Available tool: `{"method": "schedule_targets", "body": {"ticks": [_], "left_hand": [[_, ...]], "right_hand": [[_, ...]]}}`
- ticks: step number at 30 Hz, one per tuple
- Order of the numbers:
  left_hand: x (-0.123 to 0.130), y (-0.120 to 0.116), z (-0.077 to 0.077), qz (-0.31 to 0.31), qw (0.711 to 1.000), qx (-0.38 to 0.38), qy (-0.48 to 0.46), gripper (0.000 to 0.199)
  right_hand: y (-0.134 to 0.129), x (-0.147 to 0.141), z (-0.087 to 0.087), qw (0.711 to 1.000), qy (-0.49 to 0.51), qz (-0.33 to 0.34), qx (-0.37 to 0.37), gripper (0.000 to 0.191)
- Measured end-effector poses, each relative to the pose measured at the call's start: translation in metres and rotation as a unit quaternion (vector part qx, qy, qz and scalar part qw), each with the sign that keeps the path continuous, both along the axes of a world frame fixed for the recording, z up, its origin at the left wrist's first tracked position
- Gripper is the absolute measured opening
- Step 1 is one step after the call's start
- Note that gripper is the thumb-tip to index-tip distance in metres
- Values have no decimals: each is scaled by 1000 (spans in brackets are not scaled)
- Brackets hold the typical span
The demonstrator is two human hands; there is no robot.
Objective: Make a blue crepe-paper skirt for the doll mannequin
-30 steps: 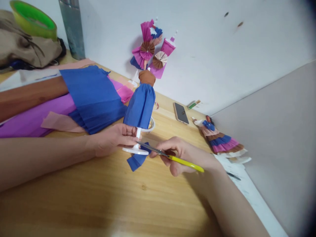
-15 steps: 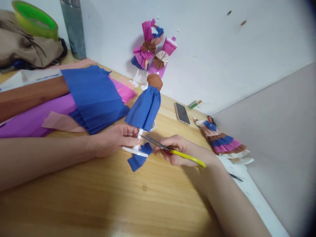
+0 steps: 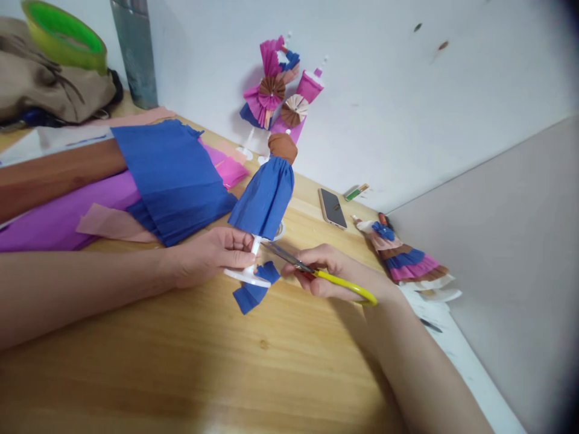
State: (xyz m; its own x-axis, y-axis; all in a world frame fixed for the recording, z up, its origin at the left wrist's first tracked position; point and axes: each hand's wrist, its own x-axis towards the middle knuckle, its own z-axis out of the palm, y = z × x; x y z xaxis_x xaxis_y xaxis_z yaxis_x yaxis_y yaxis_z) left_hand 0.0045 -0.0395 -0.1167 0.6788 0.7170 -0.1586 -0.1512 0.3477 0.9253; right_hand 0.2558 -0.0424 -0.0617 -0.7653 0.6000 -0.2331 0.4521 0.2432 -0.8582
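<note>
My left hand (image 3: 226, 250) pinches the white stem of a small dress stand (image 3: 254, 259) with a round white base, held tilted above the table. The stand wears a brown paper top (image 3: 283, 148) and a gathered blue paper skirt (image 3: 265, 196). My right hand (image 3: 323, 271) is closed round yellow-handled scissors (image 3: 348, 286). Their blades point left, close to the stem just below the skirt's hem; whether they touch it I cannot tell. Behind the base, a blue paper scrap (image 3: 257, 289) lies on the table.
Blue crepe paper (image 3: 169, 175) and brown and purple sheets spread at left. Two dressed stands (image 3: 271, 90) stand by the wall, a phone (image 3: 332, 208) to their right. Farther right lies a layered paper dress (image 3: 407, 256). A green-lined tape roll (image 3: 66, 36) and a bottle (image 3: 136, 54) are at back left.
The scissor tips have risen slightly, from beside the stem toward the skirt's hem. The left hand and the stand are almost still.
</note>
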Motion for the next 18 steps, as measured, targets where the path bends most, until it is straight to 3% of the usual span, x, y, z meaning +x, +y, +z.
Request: {"method": "schedule_targets", "body": {"ticks": [18], "left_hand": [[-1, 1, -5, 5, 1000, -3, -8, 29]], "right_hand": [[2, 2, 3, 1000, -17, -8, 25, 62]]}}
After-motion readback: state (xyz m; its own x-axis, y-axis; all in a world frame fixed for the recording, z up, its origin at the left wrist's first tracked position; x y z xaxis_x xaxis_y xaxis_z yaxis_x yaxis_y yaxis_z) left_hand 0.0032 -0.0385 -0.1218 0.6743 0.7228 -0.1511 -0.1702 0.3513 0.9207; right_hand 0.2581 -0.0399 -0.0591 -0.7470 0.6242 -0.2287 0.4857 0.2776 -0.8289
